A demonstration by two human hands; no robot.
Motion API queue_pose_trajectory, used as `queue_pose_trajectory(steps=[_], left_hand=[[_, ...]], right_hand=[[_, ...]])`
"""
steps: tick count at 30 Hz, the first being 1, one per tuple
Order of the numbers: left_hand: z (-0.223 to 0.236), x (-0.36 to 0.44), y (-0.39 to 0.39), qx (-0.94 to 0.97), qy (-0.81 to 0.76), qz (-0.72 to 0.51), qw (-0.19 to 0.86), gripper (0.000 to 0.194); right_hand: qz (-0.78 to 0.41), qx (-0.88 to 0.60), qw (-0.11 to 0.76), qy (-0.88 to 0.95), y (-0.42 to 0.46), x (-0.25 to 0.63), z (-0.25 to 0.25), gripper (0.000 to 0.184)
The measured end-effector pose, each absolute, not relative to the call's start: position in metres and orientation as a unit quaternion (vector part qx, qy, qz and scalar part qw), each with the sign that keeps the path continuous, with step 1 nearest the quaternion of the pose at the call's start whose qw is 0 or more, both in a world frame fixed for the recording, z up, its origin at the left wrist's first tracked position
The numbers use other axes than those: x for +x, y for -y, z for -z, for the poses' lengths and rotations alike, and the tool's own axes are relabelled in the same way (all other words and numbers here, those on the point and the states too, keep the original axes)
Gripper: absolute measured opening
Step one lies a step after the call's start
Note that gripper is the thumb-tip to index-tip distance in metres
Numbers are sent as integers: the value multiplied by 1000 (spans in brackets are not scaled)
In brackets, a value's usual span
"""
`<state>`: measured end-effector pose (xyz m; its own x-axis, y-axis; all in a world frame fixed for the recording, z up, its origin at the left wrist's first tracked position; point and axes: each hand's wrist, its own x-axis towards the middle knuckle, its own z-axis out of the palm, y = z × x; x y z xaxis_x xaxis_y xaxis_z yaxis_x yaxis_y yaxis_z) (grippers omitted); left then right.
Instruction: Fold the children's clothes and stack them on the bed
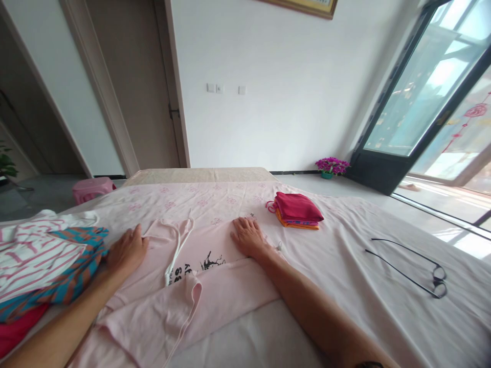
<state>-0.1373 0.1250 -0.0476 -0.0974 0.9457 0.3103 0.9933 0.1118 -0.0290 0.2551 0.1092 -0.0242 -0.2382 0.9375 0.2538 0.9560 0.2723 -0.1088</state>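
Note:
A pale pink hooded top (226,286) with white drawstrings and black print lies spread on the bed, one part folded over toward me. My left hand (128,249) is at its left edge, fingers closed on the pink cloth. Flat on the far right part of the top rests my right hand (248,236), its fingers stretched out. Just beyond that hand sits a small folded stack with a dark red garment (299,207) on top and orange and patterned cloth beneath.
A heap of clothes, including a white-and-red striped garment (42,253) and a teal-and-brown striped one (82,276), lies at the left. Black-framed glasses (437,276) rest on the bedsheet (356,306) at the right. A pink stool (92,189) stands beyond the bed.

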Motion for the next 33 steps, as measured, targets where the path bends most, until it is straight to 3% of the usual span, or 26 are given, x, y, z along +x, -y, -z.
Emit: queue_pose_trajectory(steps=[5,10,21,33], left_hand=[[36,-136,-111,-705,658,168,204,48],[44,-134,-97,-826,535,155,82,45],[41,-134,-81,-688,719,40,90,64],[32,-134,-74,-707,692,98,111,52]], right_hand=[[42,-608,131,782,-113,255,28,50],[44,-611,127,780,-116,254,32,51],[46,-620,99,777,-121,253,37,54],[56,-621,86,777,-124,253,42,56]])
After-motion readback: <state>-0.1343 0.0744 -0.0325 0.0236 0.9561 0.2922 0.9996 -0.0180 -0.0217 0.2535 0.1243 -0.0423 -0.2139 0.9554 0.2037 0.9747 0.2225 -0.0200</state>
